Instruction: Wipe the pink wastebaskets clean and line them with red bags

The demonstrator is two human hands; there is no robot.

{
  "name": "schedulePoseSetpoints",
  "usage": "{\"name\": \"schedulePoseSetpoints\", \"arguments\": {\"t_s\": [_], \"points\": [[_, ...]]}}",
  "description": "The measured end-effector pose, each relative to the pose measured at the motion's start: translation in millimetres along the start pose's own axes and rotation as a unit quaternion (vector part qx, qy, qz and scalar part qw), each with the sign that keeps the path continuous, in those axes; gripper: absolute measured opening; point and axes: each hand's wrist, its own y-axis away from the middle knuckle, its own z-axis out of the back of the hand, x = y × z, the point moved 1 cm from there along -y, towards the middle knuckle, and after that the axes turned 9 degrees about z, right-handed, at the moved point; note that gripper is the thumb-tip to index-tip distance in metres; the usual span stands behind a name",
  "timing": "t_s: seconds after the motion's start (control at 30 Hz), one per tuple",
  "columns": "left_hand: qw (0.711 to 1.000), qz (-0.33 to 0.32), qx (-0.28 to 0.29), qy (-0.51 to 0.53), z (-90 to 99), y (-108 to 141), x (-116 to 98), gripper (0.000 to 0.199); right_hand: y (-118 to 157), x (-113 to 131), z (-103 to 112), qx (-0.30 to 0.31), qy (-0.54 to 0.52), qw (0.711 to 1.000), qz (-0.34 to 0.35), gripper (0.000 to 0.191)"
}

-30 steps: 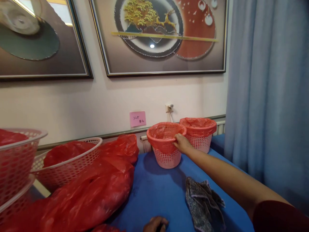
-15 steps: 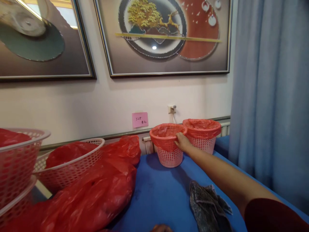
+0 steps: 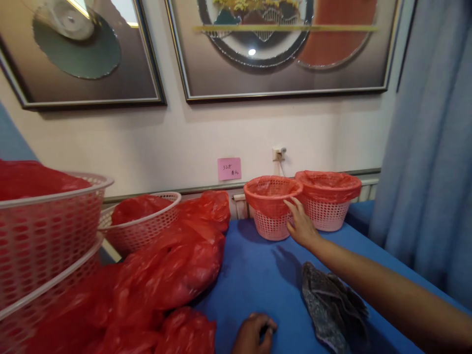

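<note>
My right hand (image 3: 301,223) is stretched out with its fingers spread, its fingertips at the right side of a pink perforated basket (image 3: 273,227) lined with a red plastic bag. Whether they touch it I cannot tell. A second lined basket (image 3: 328,214) stands just to the right. Low in the view, my left hand (image 3: 254,334) rests over the blue tabletop (image 3: 254,280) with its fingers curled in; what they hold, if anything, is hidden. Between my hands and to the right lies a crumpled dark grey cloth (image 3: 328,305).
Big red plastic bags (image 3: 177,265) fill the left of the table. Behind them is a wide pale basket (image 3: 147,226) holding a red bag, and stacked baskets (image 3: 55,231) rise at the far left. A wall socket (image 3: 278,154) and blue curtain (image 3: 427,172) border the area.
My right hand has let go of the near basket's rim and drawn down slightly, its fingers now spread. My left hand has come further into view. The camera view has shifted left and down.
</note>
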Motion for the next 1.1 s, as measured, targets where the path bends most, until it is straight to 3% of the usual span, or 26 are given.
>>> {"name": "schedulePoseSetpoints", "arguments": {"t_s": [0.07,0.13,0.23,0.3,0.43,0.5,0.57,0.6,0.67,0.73,0.77,0.8,0.87,0.93,1.0,1.03,1.1], "points": [[1.0,0.005,-0.006,0.003,-0.9,6,-9,0.029,48,10,-6,-0.056,-0.054,0.997,0.025,0.059],[1.0,0.011,-0.013,0.007,-1.2,11,-18,0.03,100,19,-16,-0.053,-0.102,0.993,0.01,0.05],[1.0,0.012,-0.014,0.013,-1.5,15,-29,0.028,168,31,-35,-0.012,-0.129,0.989,-0.069,0.038],[1.0,0.012,-0.017,0.017,-2.8,19,-37,0.027,199,38,-47,0.049,-0.145,0.984,-0.091,0.036],[0.998,0.002,-0.047,0.03,-9.1,44,-55,0.032,223,46,-59,0.185,-0.166,0.969,-0.012,0.037],[0.997,-0.014,-0.066,0.036,-7.7,67,-64,0.039,226,44,-61,0.198,-0.163,0.966,0.006,0.038],[0.994,-0.035,-0.095,0.03,6.3,94,-70,0.046,228,39,-64,0.199,-0.163,0.966,0.006,0.037],[0.992,-0.048,-0.118,0.02,20.8,107,-73,0.049,230,36,-65,0.2,-0.166,0.966,0.006,0.037],[0.962,-0.099,-0.243,-0.07,68.6,130,-83,0.048,233,31,-69,0.198,-0.177,0.964,0.007,0.035],[0.894,-0.143,-0.377,-0.195,138.1,145,-101,0.047,236,26,-73,0.193,-0.191,0.962,0.009,0.032],[0.845,-0.168,-0.44,-0.256,178.1,150,-113,0.045,237,25,-75,0.191,-0.198,0.961,0.007,0.032],[0.795,-0.19,-0.479,-0.32,219.2,152,-126,0.042,237,24,-76,0.19,-0.203,0.961,0.004,0.031],[0.722,-0.168,-0.521,-0.422,298.8,151,-151,0.043,237,24,-79,0.192,-0.207,0.959,-0.005,0.032],[0.683,-0.095,-0.497,-0.527,365.0,147,-172,0.06,236,25,-80,0.192,-0.207,0.959,-0.011,0.033],[0.658,0.03,-0.418,-0.626,412.2,142,-183,0.081,234,27,-79,0.193,-0.206,0.959,-0.007,0.033],[0.66,0.056,-0.393,-0.638,428.7,141,-186,0.08,233,28,-78,0.195,-0.204,0.959,-0.003,0.033],[0.668,0.091,-0.346,-0.652,449.8,139,-189,0.046,231,30,-76,0.203,-0.197,0.959,0.008,0.034]]}}
